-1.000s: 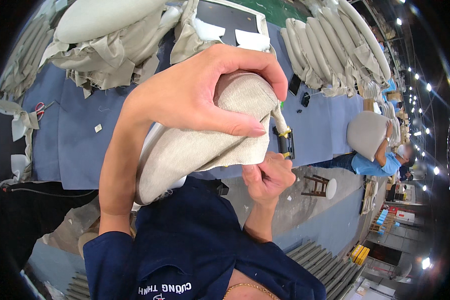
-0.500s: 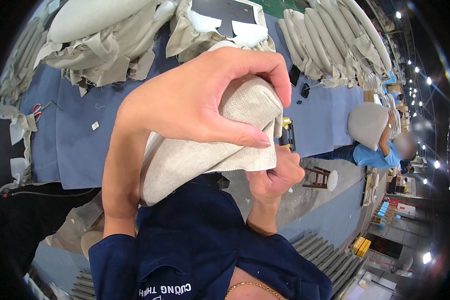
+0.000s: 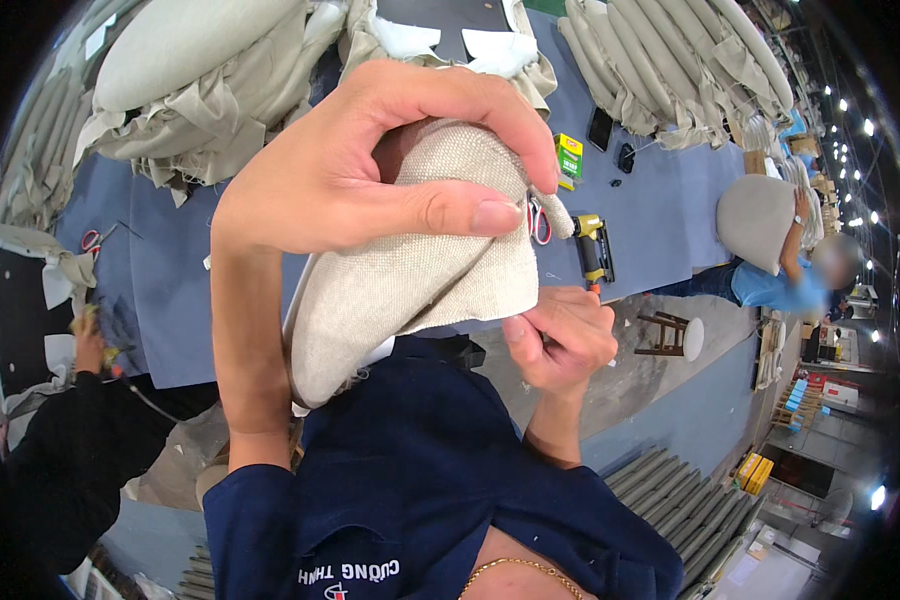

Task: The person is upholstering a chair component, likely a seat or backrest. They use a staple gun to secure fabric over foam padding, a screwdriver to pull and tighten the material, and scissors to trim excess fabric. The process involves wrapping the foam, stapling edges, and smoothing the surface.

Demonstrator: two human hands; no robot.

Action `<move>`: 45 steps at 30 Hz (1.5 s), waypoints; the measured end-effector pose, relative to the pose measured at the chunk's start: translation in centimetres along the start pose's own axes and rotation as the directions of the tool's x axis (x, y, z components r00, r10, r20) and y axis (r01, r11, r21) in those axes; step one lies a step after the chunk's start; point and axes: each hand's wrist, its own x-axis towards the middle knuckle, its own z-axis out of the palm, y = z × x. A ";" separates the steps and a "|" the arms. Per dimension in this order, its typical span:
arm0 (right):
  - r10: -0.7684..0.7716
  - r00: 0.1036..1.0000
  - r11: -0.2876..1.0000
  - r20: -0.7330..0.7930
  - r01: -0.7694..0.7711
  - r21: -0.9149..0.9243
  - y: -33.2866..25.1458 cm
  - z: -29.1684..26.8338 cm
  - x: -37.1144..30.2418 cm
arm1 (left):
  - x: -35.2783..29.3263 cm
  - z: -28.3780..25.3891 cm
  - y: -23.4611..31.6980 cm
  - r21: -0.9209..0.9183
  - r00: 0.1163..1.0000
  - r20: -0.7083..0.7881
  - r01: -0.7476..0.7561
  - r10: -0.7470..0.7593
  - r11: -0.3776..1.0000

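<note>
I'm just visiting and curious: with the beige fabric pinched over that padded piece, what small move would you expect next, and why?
Probably a tug downward by the right hand to draw the loose edge tight. The left hand already clamps the beige fabric cover over the padded piece's top, while the right hand pinches the lower corner, which hangs free and unfastened. That's a guess.

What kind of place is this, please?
Probably an upholstery workshop. The left hand grips a beige fabric-covered pad while the right hand pinches its edge. Stacks of similar covered pads lie on a long blue table, near a yellow power tool.
</note>
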 end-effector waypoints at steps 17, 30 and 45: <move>-0.039 0.999 0.985 0.024 0.035 0.170 -0.3 1.2 1.1 | -0.6 -0.9 0.1 0.079 0.997 0.038 -0.074 0.072 0.994; -0.049 0.998 0.973 -0.046 0.058 0.225 -0.7 3.1 1.0 | -1.5 -0.8 0.6 0.092 0.995 -0.004 -0.101 0.102 0.991; -0.166 0.986 0.985 -0.001 0.165 0.054 -0.5 2.4 0.4 | -1.9 -1.8 1.5 0.216 0.994 0.053 -0.103 0.094 0.971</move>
